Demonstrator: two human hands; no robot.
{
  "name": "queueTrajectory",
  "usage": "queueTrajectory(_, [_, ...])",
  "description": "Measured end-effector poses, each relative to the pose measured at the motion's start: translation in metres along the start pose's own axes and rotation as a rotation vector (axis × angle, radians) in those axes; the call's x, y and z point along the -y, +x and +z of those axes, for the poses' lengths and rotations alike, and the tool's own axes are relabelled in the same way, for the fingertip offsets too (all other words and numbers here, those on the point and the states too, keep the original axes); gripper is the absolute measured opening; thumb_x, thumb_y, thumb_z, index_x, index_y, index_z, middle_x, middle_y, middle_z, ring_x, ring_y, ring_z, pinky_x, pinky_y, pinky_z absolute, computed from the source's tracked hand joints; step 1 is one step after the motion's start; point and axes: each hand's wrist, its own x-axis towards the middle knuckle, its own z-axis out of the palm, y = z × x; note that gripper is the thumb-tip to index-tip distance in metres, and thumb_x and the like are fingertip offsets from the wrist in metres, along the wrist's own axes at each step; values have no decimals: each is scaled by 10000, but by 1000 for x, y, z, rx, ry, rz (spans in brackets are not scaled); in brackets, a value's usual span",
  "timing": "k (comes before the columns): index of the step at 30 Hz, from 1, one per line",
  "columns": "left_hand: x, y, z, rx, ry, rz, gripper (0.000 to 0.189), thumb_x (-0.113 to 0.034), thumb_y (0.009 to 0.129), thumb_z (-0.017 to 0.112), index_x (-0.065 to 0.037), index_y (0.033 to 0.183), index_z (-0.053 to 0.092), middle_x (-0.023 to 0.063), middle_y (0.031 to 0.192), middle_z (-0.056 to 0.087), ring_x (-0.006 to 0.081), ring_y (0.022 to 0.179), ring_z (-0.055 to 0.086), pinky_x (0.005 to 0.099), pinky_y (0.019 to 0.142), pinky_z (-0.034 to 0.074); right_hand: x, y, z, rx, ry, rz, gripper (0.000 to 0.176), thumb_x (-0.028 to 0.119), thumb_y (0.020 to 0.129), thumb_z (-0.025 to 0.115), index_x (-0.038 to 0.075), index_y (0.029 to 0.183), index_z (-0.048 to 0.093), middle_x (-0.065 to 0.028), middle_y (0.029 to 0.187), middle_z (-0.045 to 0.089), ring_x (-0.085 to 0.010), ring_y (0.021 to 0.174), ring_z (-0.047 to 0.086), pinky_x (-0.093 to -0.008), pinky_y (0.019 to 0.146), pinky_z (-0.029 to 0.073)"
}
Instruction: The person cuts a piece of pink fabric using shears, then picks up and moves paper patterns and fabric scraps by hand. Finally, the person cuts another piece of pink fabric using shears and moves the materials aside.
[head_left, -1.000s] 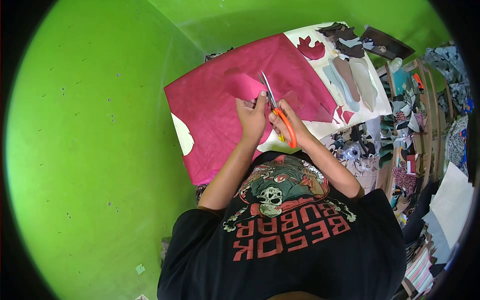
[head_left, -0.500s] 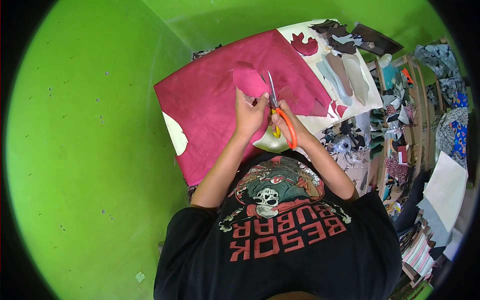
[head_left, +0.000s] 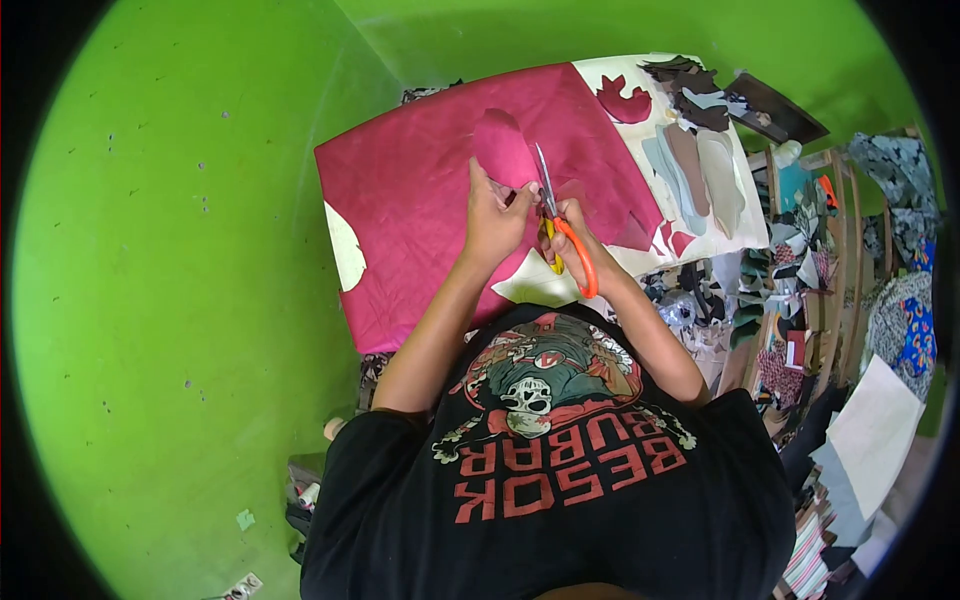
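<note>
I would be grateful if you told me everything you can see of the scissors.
The scissors have slim grey metal blades and a plastic-looking handle, orange with yellow inside. The right hand grips the handle. The blades point away from the person, beside a raised magenta flap that the left hand pinches, over the magenta sheet. How far the blades are parted is unclear.

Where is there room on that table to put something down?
The red sheet lies bare from its left edge to the left hand. Right of the scissors, cut shapes crowd the cream table.
</note>
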Motion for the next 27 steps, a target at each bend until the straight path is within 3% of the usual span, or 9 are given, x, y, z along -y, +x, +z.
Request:
queueTrajectory(4, [2, 1, 7, -12, 40, 10, 479, 113, 895, 650, 9, 1250, 347, 113, 1031, 616, 143, 836, 670, 283, 696, 562, 0, 3, -11, 41, 67, 1, 952, 855, 804, 458, 33, 1253, 288, -76, 890, 495, -156, 748, 520, -330, 672, 476])
queueTrajectory(12, [2, -7, 36, -65, 165, -58, 523, 148, 903, 599, -13, 1313, 317, 161, 1158, 579, 224, 955, 689, 365, 786, 633, -22, -4, -42, 104, 102, 22, 913, 810, 806, 534, 11, 1192, 317, -47, 758, 514, -135, 609, 510, -311, 549, 451])
queueTrajectory(15, [11, -7, 38, -84, 26, -80, 549, 159, 903, 593, -27, 1331, 306, 161, 1186, 571, 230, 991, 680, 371, 779, 633, -26, -4, -51, 147, 103, 10, 903, 797, 826, 536, -1, 1190, 322, -65, 789, 512, -150, 656, 521, -323, 583, 461])
queueTrajectory(20, [8, -3, 31, -45, 70, -80, 553, 161, 894, 606, -35, 1329, 326, 138, 1158, 579, 211, 951, 676, 357, 779, 621, -29, 5, -51, 151, 51, -101, 918, 811, 833, 510, -27, 1163, 335, -97, 854, 502, -185, 771, 527, -359, 703, 481])
queueTrajectory(27, [-1, 4, 23, -4, 72, -71, 556, 160, 890, 618, -39, 1327, 338, 105, 1087, 596, 170, 873, 662, 326, 742, 589, -13, 14, -47, 159, 0, -60, 964, 859, 808, 458, -27, 1164, 330, -98, 858, 493, -181, 783, 520, -355, 737, 482])
